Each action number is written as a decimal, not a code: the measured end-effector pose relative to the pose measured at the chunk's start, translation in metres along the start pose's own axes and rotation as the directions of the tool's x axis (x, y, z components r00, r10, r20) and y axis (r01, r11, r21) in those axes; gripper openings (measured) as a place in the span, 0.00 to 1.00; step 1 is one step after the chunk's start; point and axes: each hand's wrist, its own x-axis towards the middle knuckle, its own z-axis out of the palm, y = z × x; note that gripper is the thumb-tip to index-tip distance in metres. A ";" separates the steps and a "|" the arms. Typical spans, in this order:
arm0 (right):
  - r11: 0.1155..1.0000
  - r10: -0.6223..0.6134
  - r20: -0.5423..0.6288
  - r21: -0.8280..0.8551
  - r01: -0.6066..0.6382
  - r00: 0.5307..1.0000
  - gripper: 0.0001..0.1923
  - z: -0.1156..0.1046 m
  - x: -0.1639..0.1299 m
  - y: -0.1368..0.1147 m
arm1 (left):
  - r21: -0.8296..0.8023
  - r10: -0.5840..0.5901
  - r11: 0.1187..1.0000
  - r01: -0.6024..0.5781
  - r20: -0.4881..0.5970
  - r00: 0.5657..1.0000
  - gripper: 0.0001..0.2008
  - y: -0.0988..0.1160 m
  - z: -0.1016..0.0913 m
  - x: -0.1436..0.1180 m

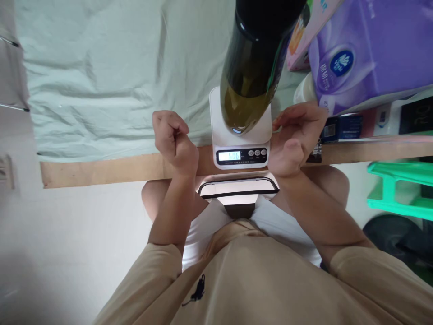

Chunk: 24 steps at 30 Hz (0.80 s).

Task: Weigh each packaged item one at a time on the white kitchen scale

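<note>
We see a dark glass bottle (252,67) standing upright on a small white kitchen scale (237,135), which sits at the near edge of the surface (101,169), on the pale green cloth (101,67) that covers it. The bottle's long axis runs straight up toward our camera, so its base rests on the scale's platform and its upper body looms large at the top of the view. The scale's lit display (229,156) faces us; its digits are too blurred for us to read with confidence. Our left hand (174,142) is left of the scale, curled into a loose fist with the fingers closed on nothing, clear of both scale and bottle. Our right hand (294,137) is just beside the scale's right edge, fingers bent and slightly apart, also empty; whether its fingertips touch the scale we cannot tell. The bottle lies between the two hands and slightly forward of them, with the right hand the nearer. To the right, behind that hand, lie a purple tissue pack (368,49) and some boxes (341,126), and a green plastic stool (399,189) stands below the surface's edge.
</note>
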 end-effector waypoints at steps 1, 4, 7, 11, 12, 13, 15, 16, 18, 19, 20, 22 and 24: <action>1.000 -0.002 -0.006 0.016 0.002 1.000 0.21 0.000 0.000 0.000 | -0.019 -0.014 1.000 0.014 0.011 1.000 0.15 0.000 0.000 -0.001; 0.998 -0.032 -0.008 0.056 0.033 0.999 0.21 0.001 -0.001 0.004 | -0.080 -0.059 0.995 0.062 0.040 0.997 0.17 0.005 -0.001 -0.005; 0.997 -0.022 0.002 0.070 0.022 1.000 0.21 0.002 -0.001 0.006 | -0.061 -0.087 0.994 0.090 0.055 0.995 0.22 0.010 -0.002 -0.008; 0.998 0.054 -0.002 0.045 -0.054 0.999 0.21 0.002 0.001 0.002 | 0.003 -0.116 0.993 0.116 0.052 0.992 0.22 0.008 -0.003 -0.004; 0.997 0.064 -0.010 0.041 -0.064 0.998 0.21 0.003 0.002 0.000 | -0.014 -0.125 0.992 0.126 0.055 0.991 0.19 0.008 -0.002 -0.002; 0.997 0.072 -0.019 0.037 -0.071 0.997 0.21 0.003 0.003 -0.001 | -0.042 -0.135 0.990 0.138 0.069 0.988 0.14 0.008 -0.001 -0.001; 0.996 0.079 -0.040 0.035 -0.078 0.996 0.21 0.004 0.005 -0.002 | -0.099 -0.145 0.982 0.159 0.133 0.980 0.06 0.011 0.002 0.001; 0.996 0.086 -0.045 0.038 -0.085 0.995 0.22 0.004 0.005 -0.002 | -0.118 -0.152 0.978 0.174 0.171 0.973 0.05 0.014 0.003 0.001; 0.994 0.097 -0.043 0.057 -0.095 0.994 0.23 0.005 0.005 0.000 | -0.140 -0.169 0.966 0.215 0.284 0.944 0.14 0.021 0.007 0.003; 0.992 0.103 -0.029 0.071 -0.101 0.994 0.23 0.005 0.005 0.003 | -0.141 -0.175 0.961 0.237 0.352 0.920 0.20 0.024 0.009 0.004; 0.991 0.103 -0.015 0.091 -0.101 0.995 0.23 0.005 0.004 0.005 | -0.136 -0.176 0.957 0.255 0.426 0.888 0.27 0.025 0.012 0.005; 0.986 0.094 0.001 0.135 -0.093 0.996 0.23 0.005 0.002 0.011 | -0.139 -0.126 0.961 0.239 0.549 0.827 0.39 0.020 0.019 0.009; 0.980 0.086 -0.005 0.180 -0.084 0.996 0.24 0.005 0.001 0.017 | -0.169 -0.011 0.975 0.146 0.616 0.788 0.49 0.007 0.027 0.012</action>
